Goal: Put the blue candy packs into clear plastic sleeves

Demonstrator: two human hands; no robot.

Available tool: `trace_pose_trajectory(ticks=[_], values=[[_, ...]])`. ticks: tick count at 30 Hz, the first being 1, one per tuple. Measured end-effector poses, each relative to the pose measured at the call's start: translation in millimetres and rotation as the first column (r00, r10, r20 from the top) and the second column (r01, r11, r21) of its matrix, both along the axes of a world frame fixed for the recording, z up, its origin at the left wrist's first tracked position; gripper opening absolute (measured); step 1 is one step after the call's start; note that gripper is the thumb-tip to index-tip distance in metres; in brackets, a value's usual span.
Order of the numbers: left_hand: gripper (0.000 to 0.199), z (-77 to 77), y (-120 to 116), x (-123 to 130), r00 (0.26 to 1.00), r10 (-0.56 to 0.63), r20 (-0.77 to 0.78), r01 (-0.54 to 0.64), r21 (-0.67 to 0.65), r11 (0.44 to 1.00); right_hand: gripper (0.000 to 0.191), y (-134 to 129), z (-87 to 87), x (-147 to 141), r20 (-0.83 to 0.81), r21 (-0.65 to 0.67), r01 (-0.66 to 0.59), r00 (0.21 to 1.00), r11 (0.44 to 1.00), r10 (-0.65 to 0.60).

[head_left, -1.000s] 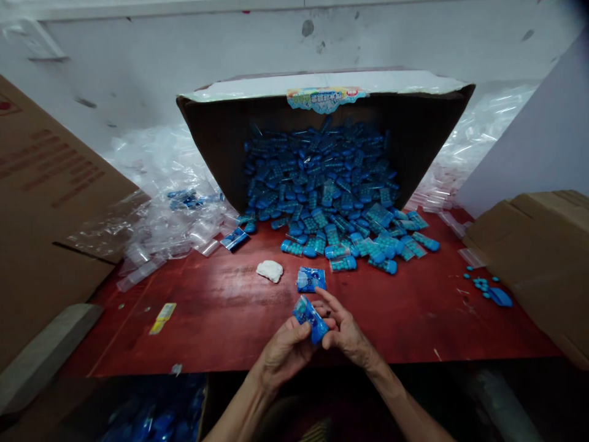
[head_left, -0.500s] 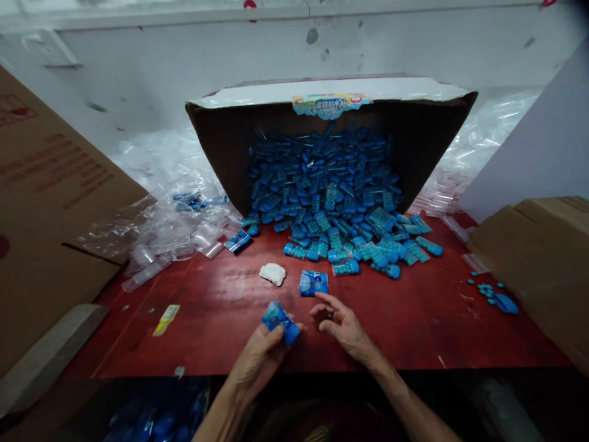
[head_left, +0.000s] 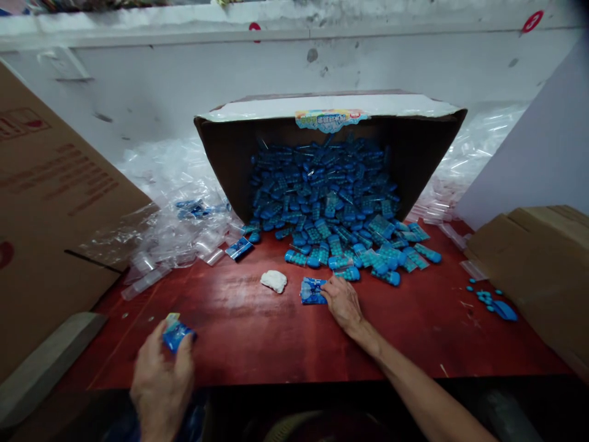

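My left hand [head_left: 162, 374] is at the table's front left, its fingers and thumb around a blue packet [head_left: 177, 335]. Just beyond that packet, a bit of a yellow and white strip [head_left: 172, 318] shows. My right hand [head_left: 343, 304] touches the right edge of another blue packet [head_left: 313, 291], which lies flat on the red table [head_left: 257, 334]; its fingertips are pressed to it. Left of this packet is a crumpled white lump [head_left: 274, 281]. Behind my right hand, blue-capped pouches [head_left: 340, 202] of small blue beads spill out of a cardboard box [head_left: 216, 147] lying on its side.
Clear plastic sleeves [head_left: 170, 227] are heaped at the left, with one more blue packet [head_left: 240, 248] at their edge. Large cartons stand at the left [head_left: 55, 202] and right [head_left: 538, 264]. Loose blue beads and a blue cap [head_left: 505, 310] lie near the right carton.
My left hand has moved left with its packet, over to the yellow strip. My right hand has reached forward onto the packet on the table. The view has tilted slightly up.
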State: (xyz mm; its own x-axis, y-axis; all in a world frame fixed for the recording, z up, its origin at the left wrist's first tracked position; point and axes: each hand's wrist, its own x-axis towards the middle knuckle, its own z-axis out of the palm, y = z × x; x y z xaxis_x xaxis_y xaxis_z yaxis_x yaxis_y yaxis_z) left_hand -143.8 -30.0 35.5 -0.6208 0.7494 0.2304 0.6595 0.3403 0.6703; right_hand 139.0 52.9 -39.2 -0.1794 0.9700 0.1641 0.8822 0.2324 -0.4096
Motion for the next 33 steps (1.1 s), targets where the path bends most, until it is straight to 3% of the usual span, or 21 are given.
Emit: trace_pose_trajectory(ticks=[1,3,4,6,7,8,10,13,16,19,21,23,28,33], values=[[0.047,-4.0,1.3,14.9,0.996,-0.086,0.029,0.084,0.071,0.994,0.014,-0.9,-0.4,-1.2,0.011,0.014,0.008,1.000,1.000,-0.009],[0.033,-16.1,7.6,50.6,0.934,-0.258,0.246,0.238,0.106,0.965,0.016,-3.5,1.4,-2.5,0.027,0.043,0.017,0.999,0.999,-0.018],[0.029,-23.1,12.5,69.8,0.852,-0.312,0.421,0.310,0.074,0.948,0.017,-5.3,3.7,-2.5,0.033,0.057,0.019,0.999,0.998,-0.021],[0.035,-36.1,24.5,106.2,0.593,-0.257,0.763,0.410,-0.012,0.912,0.020,-10.6,10.7,-2.0,0.043,0.087,0.019,0.999,0.996,-0.023],[0.040,-41.4,30.8,121.7,0.461,-0.226,0.858,0.466,-0.017,0.885,0.021,-14.3,15.0,-1.7,0.034,0.107,0.018,0.999,0.994,-0.022],[0.043,-45.5,36.5,134.4,0.381,-0.218,0.899,0.483,0.007,0.875,0.022,-18.6,19.6,-1.4,0.011,0.130,0.013,1.000,0.991,-0.014],[0.040,-50.6,44.9,151.0,0.294,-0.239,0.925,0.485,0.072,0.872,0.024,-27.6,27.7,-1.3,-0.085,0.168,-0.009,0.996,0.986,0.024],[0.029,-53.5,49.3,158.0,0.262,-0.294,0.919,0.452,0.152,0.879,0.017,-35.3,32.2,-2.0,-0.360,0.128,-0.002,0.932,0.992,0.049],[0.027,-54.9,48.3,156.6,0.258,-0.307,0.916,0.451,0.166,0.877,0.024,-32.2,25.3,-3.2,-0.657,-0.139,0.014,0.747,0.990,-0.103],[0.025,-56.5,48.4,156.7,0.384,-0.284,0.879,0.437,0.097,0.894,0.019,-27.4,16.0,-6.0,-0.732,-0.290,-0.047,0.654,0.956,-0.190],[0.026,-58.1,49.9,158.8,0.499,-0.262,0.826,0.412,0.040,0.910,0.021,-27.7,13.6,-9.0,-0.716,-0.262,-0.010,0.673,0.965,-0.187],[0.028,-60.2,51.9,162.5,0.538,-0.254,0.804,0.390,0.030,0.920,0.022,-30.2,14.5,-12.1,-0.667,-0.220,0.067,0.717,0.973,-0.200],[0.030,-63.4,55.5,175.2,0.400,-0.229,0.887,0.362,0.077,0.929,0.024,-34.6,17.0,-17.0,-0.561,-0.166,0.170,0.794,0.971,-0.235],[0.029,-57.6,56.8,179.2,0.385,-0.164,0.908,0.336,0.027,0.941,0.027,-34.2,13.6,-16.5,-0.506,-0.092,0.186,0.838,0.978,-0.207]])
